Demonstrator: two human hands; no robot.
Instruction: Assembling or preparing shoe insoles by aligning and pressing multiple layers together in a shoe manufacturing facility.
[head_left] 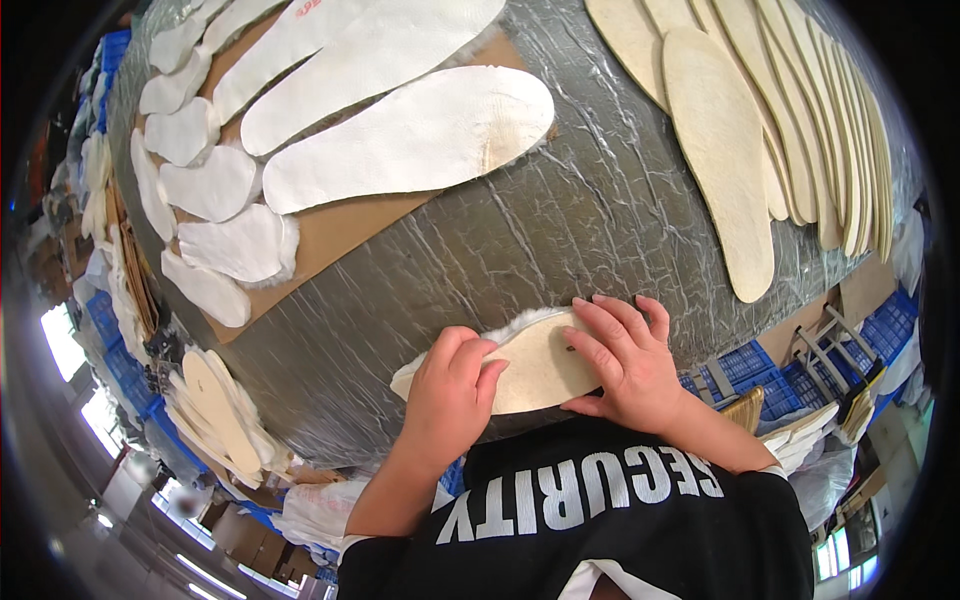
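A cream insole (545,366) with white fleece showing along its far edge lies crosswise at the table's near edge, close to my body. My left hand (447,392) grips its left part, thumb on top and fingers curled at the far edge. Over its right end rests my right hand (632,365), the fingers reaching past the far edge and the thumb at the near edge. What lies under my palms is hidden.
White fleece-backed insole pieces (410,140) lie on brown cardboard (335,245) at the far left. Cream insoles (715,140) fan out at the far right. Wrinkled plastic covers the table (420,270). More insoles (215,410) are stacked at left; blue crates (750,375) stand at right.
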